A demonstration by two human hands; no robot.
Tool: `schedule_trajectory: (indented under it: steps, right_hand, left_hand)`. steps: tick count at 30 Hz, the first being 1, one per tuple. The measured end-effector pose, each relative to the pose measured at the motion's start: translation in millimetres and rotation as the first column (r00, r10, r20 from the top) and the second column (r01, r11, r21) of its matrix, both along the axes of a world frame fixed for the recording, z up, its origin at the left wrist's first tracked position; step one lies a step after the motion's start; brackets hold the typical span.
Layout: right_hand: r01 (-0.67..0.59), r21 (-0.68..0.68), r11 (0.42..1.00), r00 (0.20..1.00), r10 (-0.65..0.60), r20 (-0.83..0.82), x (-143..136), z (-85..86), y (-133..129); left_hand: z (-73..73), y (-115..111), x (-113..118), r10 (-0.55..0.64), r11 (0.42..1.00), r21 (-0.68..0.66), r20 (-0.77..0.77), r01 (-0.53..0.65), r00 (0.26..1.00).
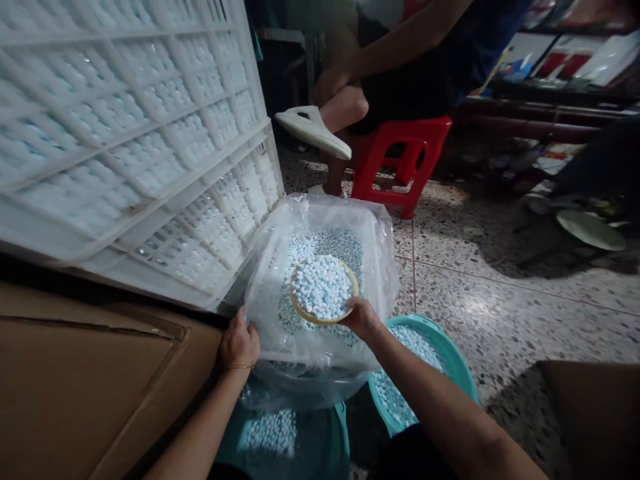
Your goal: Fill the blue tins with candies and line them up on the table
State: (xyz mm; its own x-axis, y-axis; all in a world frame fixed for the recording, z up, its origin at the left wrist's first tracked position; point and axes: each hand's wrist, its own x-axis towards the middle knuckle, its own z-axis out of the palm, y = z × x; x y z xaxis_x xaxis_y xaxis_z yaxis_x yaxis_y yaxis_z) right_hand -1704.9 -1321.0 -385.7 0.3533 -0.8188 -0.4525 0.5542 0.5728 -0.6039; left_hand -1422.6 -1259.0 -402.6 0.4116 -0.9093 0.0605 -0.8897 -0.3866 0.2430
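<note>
The right hand (361,319) holds a shallow yellow-rimmed bowl (323,290) heaped with small white-and-blue pieces, level over the open plastic bag (380,253) they lie in. The left hand (239,345) has its grip closed on the bag's near edge. To my eye, keeping the bowl flat and the bag mouth pulled wide would avoid spills toward the teal basin (453,363) below.

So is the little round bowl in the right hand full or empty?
Full: the bowl in the right hand is heaped with small white-blue pieces.
</note>
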Motion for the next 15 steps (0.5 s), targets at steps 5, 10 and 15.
schedule_trajectory:
  steps: [5, 10, 15]
  right_hand:
    - [0.16, -0.09, 0.983, 0.985, -0.164, -0.044, -81, 50.9, 32]
    - [0.285, -0.103, 0.953, 0.916, -0.303, -0.263, -184, 66.3, 102]
    - [0.364, -0.067, 0.929, 0.735, -0.331, -0.593, -242, 22.4, 159]
  left_hand:
    - [1.9, -3, 2, -0.025, 0.999, 0.045, 0.006, 0.024, 1.0]
    - [-2.8, -8, 3, -0.037, 0.994, 0.108, 0.042, 0.032, 0.998]
    - [-5.6, -10, 4, -0.049, 0.991, 0.123, 0.043, 0.044, 0.998]
